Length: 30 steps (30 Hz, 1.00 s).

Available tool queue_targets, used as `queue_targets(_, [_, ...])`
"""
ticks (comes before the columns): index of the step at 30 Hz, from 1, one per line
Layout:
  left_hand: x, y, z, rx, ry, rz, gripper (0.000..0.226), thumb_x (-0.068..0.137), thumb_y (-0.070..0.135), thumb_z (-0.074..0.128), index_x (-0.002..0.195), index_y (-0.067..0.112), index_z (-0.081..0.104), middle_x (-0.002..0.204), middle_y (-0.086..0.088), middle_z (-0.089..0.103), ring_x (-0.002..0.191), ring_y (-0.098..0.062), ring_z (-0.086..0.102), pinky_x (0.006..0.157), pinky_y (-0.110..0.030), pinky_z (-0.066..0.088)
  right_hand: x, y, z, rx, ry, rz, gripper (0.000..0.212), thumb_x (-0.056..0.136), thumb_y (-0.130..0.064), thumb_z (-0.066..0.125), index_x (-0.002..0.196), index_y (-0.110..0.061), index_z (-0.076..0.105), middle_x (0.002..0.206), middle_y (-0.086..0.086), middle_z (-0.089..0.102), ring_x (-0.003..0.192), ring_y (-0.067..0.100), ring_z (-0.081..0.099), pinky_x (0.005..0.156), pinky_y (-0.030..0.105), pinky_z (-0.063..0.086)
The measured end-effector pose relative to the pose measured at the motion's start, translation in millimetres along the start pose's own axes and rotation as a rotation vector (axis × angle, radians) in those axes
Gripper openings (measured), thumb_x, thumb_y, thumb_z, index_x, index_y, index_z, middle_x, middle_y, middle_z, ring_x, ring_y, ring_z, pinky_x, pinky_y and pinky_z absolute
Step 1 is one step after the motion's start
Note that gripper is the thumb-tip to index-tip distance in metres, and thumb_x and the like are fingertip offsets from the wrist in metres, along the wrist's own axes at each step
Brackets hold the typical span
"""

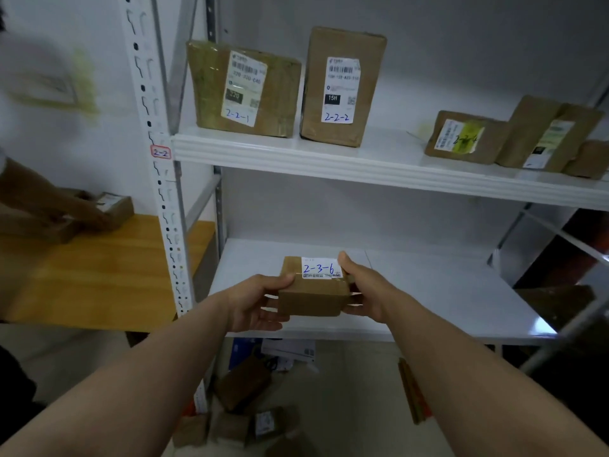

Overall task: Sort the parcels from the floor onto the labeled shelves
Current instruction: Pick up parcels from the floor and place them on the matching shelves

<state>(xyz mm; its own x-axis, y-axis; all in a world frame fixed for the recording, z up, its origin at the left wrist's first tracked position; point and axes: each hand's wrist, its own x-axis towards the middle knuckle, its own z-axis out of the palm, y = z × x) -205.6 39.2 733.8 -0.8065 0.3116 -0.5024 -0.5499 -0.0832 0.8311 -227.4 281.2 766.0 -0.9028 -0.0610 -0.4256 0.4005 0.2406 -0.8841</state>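
A small brown cardboard parcel (313, 291) with a white label reading 2-3-6 is held over the front of the lower white shelf (445, 291). My left hand (260, 301) grips its left end, thumb on top and fingers under. My right hand (365, 291) grips its right end the same way. The upper shelf (296, 156), tagged 2-2 (160, 152) on the post, carries parcels marked 2-2-1 (244, 90) and 2-2-2 (342, 87), plus several smaller ones (514, 140) at the right. More parcels (244, 387) lie on the floor below.
A perforated white upright post (155, 179) stands left of the shelves. Beyond it, another person's hand (59, 206) rests on a small box (113, 209) on a wooden table (92, 268). A dark box (553, 301) sits at the right, beside the lower shelf.
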Motion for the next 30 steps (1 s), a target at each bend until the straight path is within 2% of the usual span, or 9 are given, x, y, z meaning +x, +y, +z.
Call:
queue_targets(5, [46, 10, 23, 0.058, 0.064, 0.015, 0.067, 0.064, 0.046, 0.083, 0.12, 0.016, 0.063, 0.124, -0.011, 0.062, 0.113, -0.032, 0.061, 0.092, -0.043, 0.052, 43, -4, -34, -0.012, -0.066, -0.014, 0.042, 0.098, -0.057, 0.05, 0.103, -0.024, 0.075, 0.106, 0.003, 0.074, 0.104, 0.026, 0.067, 0.097, 0.046, 0.054])
queue_targets(10, [113, 34, 78, 0.067, 0.111, 0.032, 0.055, 0.06, 0.039, 0.084, 0.11, 0.021, 0.069, 0.106, 0.001, 0.066, 0.097, -0.02, 0.053, 0.084, -0.033, 0.045, 88, -8, -109, 0.047, -0.082, -0.038, 0.03, 0.101, -0.047, 0.052, 0.101, -0.026, 0.072, 0.095, -0.005, 0.077, 0.094, 0.019, 0.065, 0.084, 0.039, 0.053])
queue_targets(14, [191, 43, 138, 0.096, 0.023, 0.032, 0.028, 0.079, 0.026, 0.076, 0.106, 0.02, 0.073, 0.085, 0.009, 0.074, 0.077, -0.01, 0.052, 0.065, -0.023, 0.034, 131, 5, -186, 0.024, 0.03, 0.039, 0.023, 0.099, -0.042, 0.057, 0.107, -0.023, 0.067, 0.112, 0.002, 0.072, 0.104, 0.02, 0.063, 0.083, 0.035, 0.051])
queue_targets(17, [254, 37, 187, 0.107, 0.032, -0.011, 0.033, 0.084, 0.013, 0.072, 0.117, 0.016, 0.069, 0.096, 0.0, 0.068, 0.088, -0.018, 0.05, 0.069, -0.024, 0.042, 159, 31, -240, 0.077, 0.113, 0.105, 0.014, 0.098, -0.033, 0.06, 0.102, -0.022, 0.068, 0.106, 0.006, 0.071, 0.092, 0.019, 0.063, 0.082, 0.036, 0.054])
queue_targets(19, [291, 29, 220, 0.156, 0.039, -0.065, 0.035, 0.086, 0.013, 0.071, 0.12, 0.017, 0.066, 0.09, -0.001, 0.061, 0.084, -0.016, 0.049, 0.071, -0.025, 0.045, 172, 52, -274, 0.099, 0.175, 0.151, 0.011, 0.098, -0.029, 0.06, 0.101, -0.022, 0.068, 0.106, 0.008, 0.07, 0.092, 0.02, 0.063, 0.085, 0.038, 0.055])
queue_targets(22, [338, 16, 270, 0.237, 0.054, -0.137, 0.03, 0.085, 0.011, 0.067, 0.113, 0.021, 0.064, 0.097, -0.002, 0.062, 0.084, -0.014, 0.051, 0.073, -0.026, 0.046, 193, 82, -323, 0.097, 0.247, 0.214, 0.011, 0.097, -0.027, 0.061, 0.1, -0.019, 0.068, 0.104, 0.009, 0.07, 0.092, 0.021, 0.063, 0.087, 0.04, 0.058])
queue_targets(24, [368, 9, 302, 0.278, 0.074, -0.147, 0.036, 0.085, 0.009, 0.063, 0.12, 0.019, 0.061, 0.103, -0.004, 0.063, 0.085, -0.015, 0.052, 0.074, -0.028, 0.044, 208, 100, -353, 0.082, 0.291, 0.23, 0.01, 0.097, -0.026, 0.061, 0.098, -0.02, 0.068, 0.1, 0.008, 0.071, 0.089, 0.018, 0.063, 0.076, 0.035, 0.059])
queue_targets(27, [414, -5, 344, 0.204, 0.148, -0.166, 0.061, 0.091, 0.008, 0.057, 0.147, 0.011, 0.035, 0.116, -0.013, 0.061, 0.09, -0.021, 0.055, 0.063, -0.027, 0.045, 232, 131, -393, 0.034, 0.37, 0.223, 0.01, 0.097, -0.025, 0.064, 0.1, -0.018, 0.07, 0.094, 0.004, 0.071, 0.078, 0.013, 0.063, 0.052, 0.02, 0.049])
queue_targets(30, [451, -11, 380, 0.169, 0.13, -0.223, 0.045, 0.089, 0.007, 0.056, 0.134, 0.004, 0.052, 0.108, -0.014, 0.064, 0.085, -0.021, 0.058, 0.063, -0.029, 0.049, 257, 165, -428, 0.014, 0.449, 0.214, 0.006, 0.095, -0.013, 0.065, 0.099, -0.013, 0.069, 0.091, 0.004, 0.068, 0.073, 0.011, 0.062, 0.049, 0.016, 0.046])
